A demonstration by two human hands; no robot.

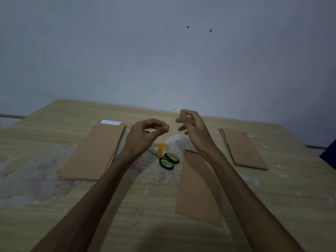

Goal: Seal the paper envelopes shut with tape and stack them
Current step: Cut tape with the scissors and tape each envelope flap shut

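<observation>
While both hands hover raised above the worktop, left hand has thumb & forefinger pinched together, maybe on clear tape, can't tell; right hand is loosely curled, holding nothing visible. Single envelope lies below right hand, long axis running near-to-far, open end pointing away, nr tape roll & scissors.

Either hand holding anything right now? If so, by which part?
Cannot tell. Left hand pinches thumb to fingertip and right hand is raised with curled fingers; any clear tape between them isn't visible. Tape roll and scissors lie untouched.
</observation>
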